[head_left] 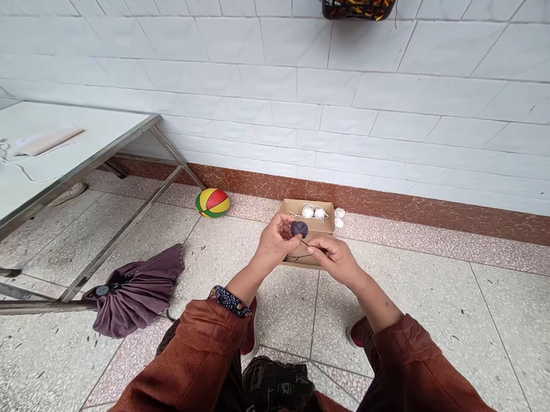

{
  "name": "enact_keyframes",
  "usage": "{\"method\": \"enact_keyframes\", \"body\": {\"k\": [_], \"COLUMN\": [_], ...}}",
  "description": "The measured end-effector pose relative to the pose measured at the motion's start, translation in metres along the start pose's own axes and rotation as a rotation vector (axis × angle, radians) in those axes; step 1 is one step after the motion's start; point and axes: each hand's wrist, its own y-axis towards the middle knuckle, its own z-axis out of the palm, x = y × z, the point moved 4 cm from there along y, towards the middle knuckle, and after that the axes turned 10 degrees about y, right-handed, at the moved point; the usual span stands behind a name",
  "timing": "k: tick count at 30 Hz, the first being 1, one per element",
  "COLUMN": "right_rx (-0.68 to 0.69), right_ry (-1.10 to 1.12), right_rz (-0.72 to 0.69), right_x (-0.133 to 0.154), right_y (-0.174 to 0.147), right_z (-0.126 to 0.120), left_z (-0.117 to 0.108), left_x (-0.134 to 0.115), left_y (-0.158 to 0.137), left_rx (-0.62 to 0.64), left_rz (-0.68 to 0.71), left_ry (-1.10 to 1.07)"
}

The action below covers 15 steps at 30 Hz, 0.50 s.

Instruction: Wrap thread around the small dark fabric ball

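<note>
My left hand (276, 239) holds a small dark purple-grey ball of yarn (299, 229) at its fingertips, above an open cardboard box. My right hand (334, 256) sits just to the right and lower, its thumb and forefinger pinching the thin strand (308, 245) that runs from the ball. The cardboard box (288, 205) lies on the floor behind both hands, near the wall, with white yarn balls (313, 212) inside. Both forearms wear rust-brown sleeves.
A white yarn ball (339, 213) lies outside the box by the wall. A yellow, red and green ball (212, 202) rests by the skirting. A folded purple umbrella (132, 291) lies at the left, beside a metal-framed table (83, 164). A dark bag (276, 385) sits between my knees.
</note>
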Motion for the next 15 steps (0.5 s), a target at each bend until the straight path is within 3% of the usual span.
{"method": "enact_keyframes", "body": {"k": [5, 9, 12, 15], "right_rx": [-0.202, -0.271, -0.212, -0.136], "right_ry": [-0.025, 0.008, 0.068, 0.068], "right_rz": [-0.023, 0.073, 0.159, 0.188], "right_x": [0.0, -0.014, -0.022, -0.025], "right_y": [0.003, 0.003, 0.001, -0.002], "right_z": [-0.021, -0.02, -0.007, 0.007], "left_z": [0.009, 0.016, 0.013, 0.008], "left_x": [-0.011, -0.016, -0.013, -0.008], "left_y": [-0.011, -0.02, -0.017, -0.01], "left_rx": [0.201, 0.402, 0.385, 0.257], "left_rz": [0.053, 0.025, 0.018, 0.014], "left_ry": [0.098, -0.051, -0.216, -0.304]}}
